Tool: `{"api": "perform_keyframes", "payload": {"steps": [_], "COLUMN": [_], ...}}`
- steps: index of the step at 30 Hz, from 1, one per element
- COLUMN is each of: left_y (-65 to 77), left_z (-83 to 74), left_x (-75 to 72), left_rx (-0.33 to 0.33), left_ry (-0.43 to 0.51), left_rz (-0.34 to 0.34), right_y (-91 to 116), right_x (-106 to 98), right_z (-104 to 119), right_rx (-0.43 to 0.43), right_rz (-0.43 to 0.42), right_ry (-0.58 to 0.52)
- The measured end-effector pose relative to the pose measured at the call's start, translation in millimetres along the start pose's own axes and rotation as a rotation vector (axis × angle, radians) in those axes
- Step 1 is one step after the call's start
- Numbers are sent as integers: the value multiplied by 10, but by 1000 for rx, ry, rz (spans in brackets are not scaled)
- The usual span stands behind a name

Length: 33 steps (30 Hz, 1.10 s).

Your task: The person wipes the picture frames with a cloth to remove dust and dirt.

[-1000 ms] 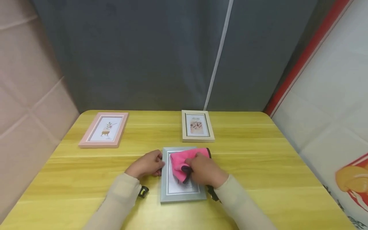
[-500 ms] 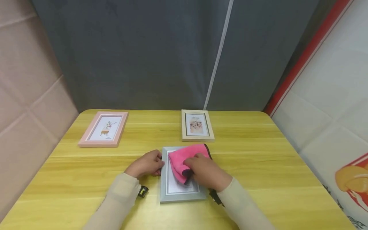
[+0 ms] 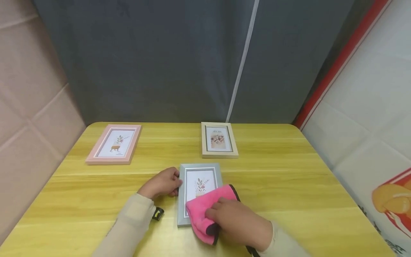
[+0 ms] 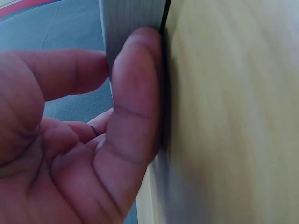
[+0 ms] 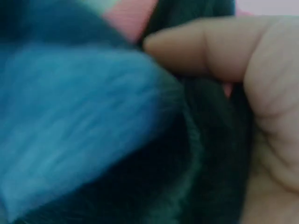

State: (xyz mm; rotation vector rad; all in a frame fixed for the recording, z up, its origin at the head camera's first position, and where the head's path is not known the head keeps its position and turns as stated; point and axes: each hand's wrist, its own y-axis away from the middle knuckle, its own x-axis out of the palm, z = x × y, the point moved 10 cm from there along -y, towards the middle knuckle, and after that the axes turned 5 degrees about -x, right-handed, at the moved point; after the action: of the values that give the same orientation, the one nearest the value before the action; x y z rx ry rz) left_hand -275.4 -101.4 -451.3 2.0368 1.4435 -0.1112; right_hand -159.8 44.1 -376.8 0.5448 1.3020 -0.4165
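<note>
While a pink frame (image 3: pixel 107 161) lies far left with a potted-plant print (image 3: pixel 116 143) inside, the left hand (image 3: pixel 162 184) grips the left edge of a grey-blue frame (image 3: pixel 181 200) nearer the middle — likely to stop it sliding. That one's leafy print (image 3: pixel 200 185) is partly under a pink cloth (image 3: pixel 205 207); farther back, a cream frame (image 3: pixel 220 155) holds a floral print (image 3: pixel 219 138). Rightmost, the right hand (image 3: pixel 236 217) pinches the cloth, perhaps for firm contact.

Grey frame (image 3: pixel 193 185), lower right corner under cloth (image 3: pixel 199 211)
</note>
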Motion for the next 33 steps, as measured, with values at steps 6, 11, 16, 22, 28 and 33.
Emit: {"api": "perform_keyframes", "payload": {"steps": [6, 11, 16, 22, 28, 33], "left_y": [-3, -10, -11, -22, -28, -17], "left_z": [-8, -13, -4, 13, 16, 16], "left_x": [-25, -18, -7, -6, -14, -12], "left_rx": [13, 22, 24, 15, 12, 12], "left_ry": [0, 7, 11, -6, -5, 3], "left_rz": [-5, -2, -2, -1, 2, 5], "right_y": [-126, -202, -318, -498, -608, -552], "right_x": [69, 22, -19, -58, -81, -139], "right_z": [-111, -188, -319, -543, -719, -867], "right_rx": [92, 115, 153, 227, 293, 305], "right_rz": [-21, -61, -80, -91, -115, -172], "right_ry": [7, 43, 78, 47, -25, -189]}}
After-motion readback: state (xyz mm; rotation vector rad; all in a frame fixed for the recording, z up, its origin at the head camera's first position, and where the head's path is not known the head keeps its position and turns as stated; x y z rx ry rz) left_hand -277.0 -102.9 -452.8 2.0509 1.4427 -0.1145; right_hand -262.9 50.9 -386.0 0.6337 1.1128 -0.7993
